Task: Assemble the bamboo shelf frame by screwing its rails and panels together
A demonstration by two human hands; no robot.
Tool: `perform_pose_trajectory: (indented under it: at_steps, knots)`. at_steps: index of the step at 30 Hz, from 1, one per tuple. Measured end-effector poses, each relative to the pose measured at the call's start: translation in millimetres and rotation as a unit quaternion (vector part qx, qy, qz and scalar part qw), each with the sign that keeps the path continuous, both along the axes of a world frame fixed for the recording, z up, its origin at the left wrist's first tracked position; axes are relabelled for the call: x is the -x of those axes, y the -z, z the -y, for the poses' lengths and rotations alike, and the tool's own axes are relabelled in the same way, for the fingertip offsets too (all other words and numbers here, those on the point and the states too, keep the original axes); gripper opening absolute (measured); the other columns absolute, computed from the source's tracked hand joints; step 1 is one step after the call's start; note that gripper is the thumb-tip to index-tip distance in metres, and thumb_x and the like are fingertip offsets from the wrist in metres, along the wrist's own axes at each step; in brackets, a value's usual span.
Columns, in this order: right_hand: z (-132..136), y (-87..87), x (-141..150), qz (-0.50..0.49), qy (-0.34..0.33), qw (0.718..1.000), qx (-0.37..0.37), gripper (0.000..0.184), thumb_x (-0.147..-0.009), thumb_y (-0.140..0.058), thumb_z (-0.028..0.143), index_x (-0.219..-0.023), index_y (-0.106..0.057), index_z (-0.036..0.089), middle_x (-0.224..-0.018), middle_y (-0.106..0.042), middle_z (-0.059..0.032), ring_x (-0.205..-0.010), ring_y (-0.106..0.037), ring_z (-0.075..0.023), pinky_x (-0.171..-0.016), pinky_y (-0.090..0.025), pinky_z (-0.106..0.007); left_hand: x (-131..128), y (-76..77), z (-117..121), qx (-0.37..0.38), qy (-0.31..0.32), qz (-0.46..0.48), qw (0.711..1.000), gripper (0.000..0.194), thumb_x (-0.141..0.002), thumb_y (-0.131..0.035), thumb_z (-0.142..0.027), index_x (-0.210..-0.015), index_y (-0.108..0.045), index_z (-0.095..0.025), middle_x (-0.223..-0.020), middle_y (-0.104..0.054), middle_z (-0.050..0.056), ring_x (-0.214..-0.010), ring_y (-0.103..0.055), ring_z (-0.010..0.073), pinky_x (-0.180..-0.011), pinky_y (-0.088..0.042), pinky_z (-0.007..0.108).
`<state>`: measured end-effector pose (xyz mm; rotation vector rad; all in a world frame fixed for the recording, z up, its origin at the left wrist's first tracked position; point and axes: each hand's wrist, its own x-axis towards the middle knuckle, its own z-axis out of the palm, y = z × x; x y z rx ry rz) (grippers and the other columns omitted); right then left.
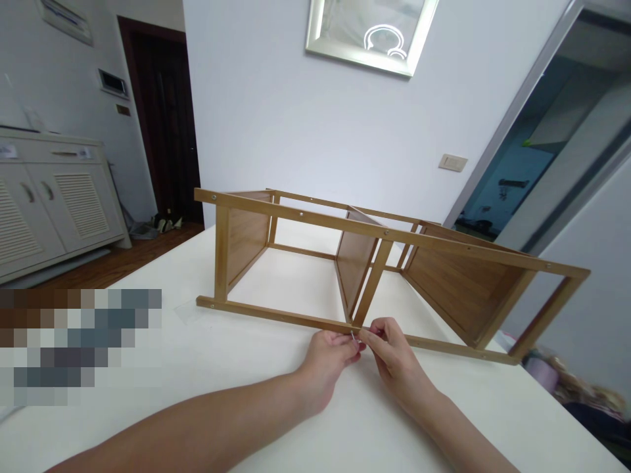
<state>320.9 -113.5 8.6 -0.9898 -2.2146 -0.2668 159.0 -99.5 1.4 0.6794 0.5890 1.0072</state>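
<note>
A wooden shelf frame with several slatless panels lies on its side on the white table. My left hand is closed at the lower front rail, its fingertips pinched together just below the middle upright. Beside it, my right hand is closed too, thumb and forefinger pressed together at the same joint. A thin shiny metal piece shows between the fingertips. Its kind is too small to tell, and the fingers hide most of it.
Small screw heads or holes dot the upper front rail. A pixelated patch covers the table's left side. Past the table stand a white cabinet and a dark door. Bundled things lie beyond the right edge.
</note>
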Motion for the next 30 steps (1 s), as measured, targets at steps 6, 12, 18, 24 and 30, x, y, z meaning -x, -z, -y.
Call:
perform_pose_trajectory:
  at_steps: [6,12,18,24,30]
  knots:
    - [-0.3,-3.7,-2.5,0.054,0.009,0.998,-0.024,0.051,-0.086,-0.037,-0.005,-0.121,-0.06,0.024,-0.099,-0.05,-0.0069,-0.086,-0.053,-0.017,-0.068,-0.053,-0.027,0.1,-1.7,0.3,-0.004,0.006,-0.003,1.0,0.038,-0.054,-0.091,-0.026,-0.086,-0.077,-0.014,-0.093,-0.077,0.013,-0.097,-0.068,0.0253,-0.094,-0.046,0.037]
    - [2.9,-12.8,-2.3,0.131,0.025,0.989,-0.065,0.031,-0.093,-0.045,0.005,-0.111,-0.063,0.022,-0.102,-0.054,-0.0096,-0.089,-0.052,-0.0194,-0.07,-0.053,-0.032,1.2,-5.5,0.8,-0.008,0.015,-0.008,1.0,0.034,-0.052,-0.091,-0.027,-0.081,-0.077,-0.014,-0.093,-0.077,0.013,-0.098,-0.067,0.0264,-0.093,-0.045,0.036]
    - [-0.3,-9.6,-3.6,0.077,-0.012,0.995,-0.062,0.039,-0.091,-0.044,0.0,-0.119,-0.061,0.022,-0.113,-0.05,-0.0109,-0.097,-0.056,-0.0189,-0.076,-0.058,-0.032,0.6,-5.8,1.0,0.0,0.015,-0.011,1.0,0.038,-0.052,-0.091,-0.033,-0.083,-0.078,-0.014,-0.092,-0.076,0.012,-0.095,-0.066,0.0249,-0.095,-0.044,0.037]
    - [-4.9,-3.7,2.0,-0.094,-0.012,0.995,-0.005,0.025,-0.091,-0.055,0.005,-0.107,-0.063,0.023,-0.102,-0.057,-0.0066,-0.088,-0.063,-0.0148,-0.072,-0.059,-0.027,0.7,-3.7,0.4,0.012,0.007,-0.003,1.0,0.036,-0.052,-0.092,-0.029,-0.08,-0.077,-0.014,-0.085,-0.074,0.009,-0.088,-0.066,0.0218,-0.093,-0.046,0.037]
    - [-5.3,-3.9,9.5,-0.241,-0.004,0.962,0.125,0.011,-0.087,-0.068,0.021,-0.095,-0.062,0.024,-0.091,-0.062,-0.0028,-0.079,-0.065,-0.0156,-0.067,-0.061,-0.028,0.1,-1.8,0.1,0.016,-0.002,-0.001,1.0,0.036,-0.049,-0.093,-0.031,-0.072,-0.074,-0.012,-0.079,-0.072,0.008,-0.084,-0.063,0.0192,-0.09,-0.047,0.035]
